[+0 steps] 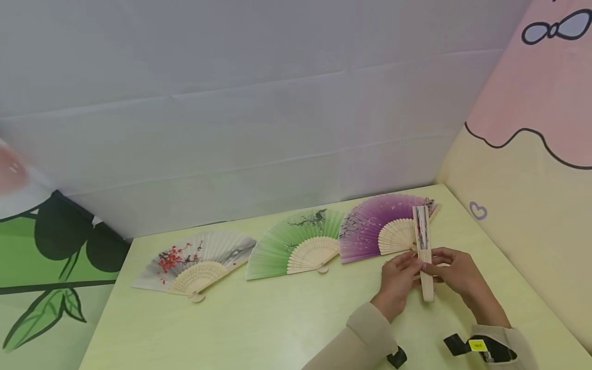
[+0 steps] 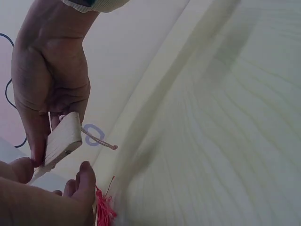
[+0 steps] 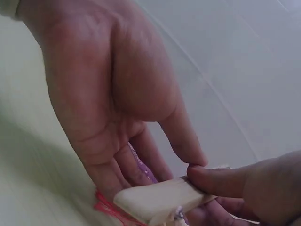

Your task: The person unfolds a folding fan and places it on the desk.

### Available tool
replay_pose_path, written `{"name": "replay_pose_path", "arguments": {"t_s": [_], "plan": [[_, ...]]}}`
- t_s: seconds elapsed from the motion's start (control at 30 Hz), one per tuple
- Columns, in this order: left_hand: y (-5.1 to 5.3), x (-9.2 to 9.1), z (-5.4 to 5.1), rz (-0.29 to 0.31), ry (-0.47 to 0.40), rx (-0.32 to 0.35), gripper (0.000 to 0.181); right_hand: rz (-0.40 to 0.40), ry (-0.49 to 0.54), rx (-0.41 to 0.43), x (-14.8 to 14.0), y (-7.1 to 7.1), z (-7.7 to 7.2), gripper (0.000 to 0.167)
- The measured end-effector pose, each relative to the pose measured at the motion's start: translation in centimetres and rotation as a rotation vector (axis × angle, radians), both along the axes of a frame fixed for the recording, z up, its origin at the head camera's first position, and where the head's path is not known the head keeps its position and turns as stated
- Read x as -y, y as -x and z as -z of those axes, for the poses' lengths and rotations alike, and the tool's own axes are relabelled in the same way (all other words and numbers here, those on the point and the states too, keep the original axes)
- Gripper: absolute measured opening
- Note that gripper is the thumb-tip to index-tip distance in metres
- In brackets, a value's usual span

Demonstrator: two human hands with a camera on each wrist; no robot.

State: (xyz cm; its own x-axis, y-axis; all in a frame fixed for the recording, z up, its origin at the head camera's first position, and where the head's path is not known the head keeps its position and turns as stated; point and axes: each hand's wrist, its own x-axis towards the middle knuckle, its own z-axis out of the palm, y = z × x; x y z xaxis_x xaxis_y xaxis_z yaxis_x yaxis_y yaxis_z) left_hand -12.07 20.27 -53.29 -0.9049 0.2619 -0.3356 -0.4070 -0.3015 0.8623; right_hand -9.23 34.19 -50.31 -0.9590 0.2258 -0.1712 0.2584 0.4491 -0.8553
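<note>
A folded fan [image 1: 423, 272] with pale wooden ribs stands nearly upright between both hands, at the right of the table. From its left, my left hand [image 1: 395, 280] pinches it near mid-length. My right hand [image 1: 462, 272] grips it from the other side, thumb in front and fingers partly hidden behind. In the left wrist view the fan's butt end [image 2: 64, 139] points toward the camera, with a thin cord [image 2: 99, 138] hanging off it. A red tassel [image 2: 104, 209] dangles below the left fingers. The right wrist view has both thumbs meeting over the fan [image 3: 157, 197].
Three spread fans lie in a row along the back of the table [image 1: 222, 334]: a white one [image 1: 208, 244] with red blossoms, a green one [image 1: 273, 252], and a purple one [image 1: 365, 231] just behind the hands. A grey-white wall and painted side walls enclose the table.
</note>
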Motion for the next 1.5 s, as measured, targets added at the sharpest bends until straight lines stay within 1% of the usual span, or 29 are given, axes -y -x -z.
{"name": "replay_pose_path", "arguments": {"t_s": [0.2,0.4,0.5,0.63,0.7,0.77,0.83,0.93,1.13,1.23,1.33,1.5], "plan": [[0.1,0.9,0.2,-0.004,0.03,-0.029,0.015,-0.045,0.038,0.013,1.2,-0.3,-0.3,0.048],[0.1,1.9,0.5,-0.029,0.024,-0.045,0.01,-0.128,0.082,0.042,2.0,-0.4,0.0,0.047],[0.3,2.4,0.8,-0.044,0.014,-0.065,0.011,-0.14,0.101,0.043,2.4,-0.4,0.0,0.046],[0.2,2.9,0.8,-0.071,0.016,-0.109,0.011,-0.102,0.094,0.019,3.0,-0.4,0.3,0.045],[0.1,3.1,0.8,-0.091,0.023,-0.12,0.01,-0.076,0.097,0.002,3.3,-0.4,0.5,0.043],[0.0,3.3,0.7,-0.111,0.036,-0.115,0.01,-0.046,0.117,-0.009,3.6,-0.4,0.8,0.041],[-0.1,3.4,0.7,-0.13,0.042,-0.104,0.01,-0.017,0.158,-0.012,3.9,-0.4,1.0,0.04],[-0.2,3.7,0.6,-0.16,0.034,-0.072,0.011,0.015,0.215,-0.01,4.2,-0.4,1.2,0.041],[-0.3,4.2,0.4,-0.213,-0.014,-0.083,0.012,0.09,0.307,-0.024,4.3,-0.4,1.5,0.048],[-0.2,4.4,0.3,-0.24,-0.039,-0.072,0.016,0.123,0.33,-0.027,4.3,-0.5,1.5,0.052],[-0.2,4.5,0.2,-0.264,-0.051,-0.046,0.019,0.148,0.34,-0.037,4.5,-0.5,1.5,0.054],[-0.3,4.9,0.2,-0.296,-0.085,-0.058,0.02,0.217,0.377,-0.077,4.8,-0.7,1.5,0.054]]}}
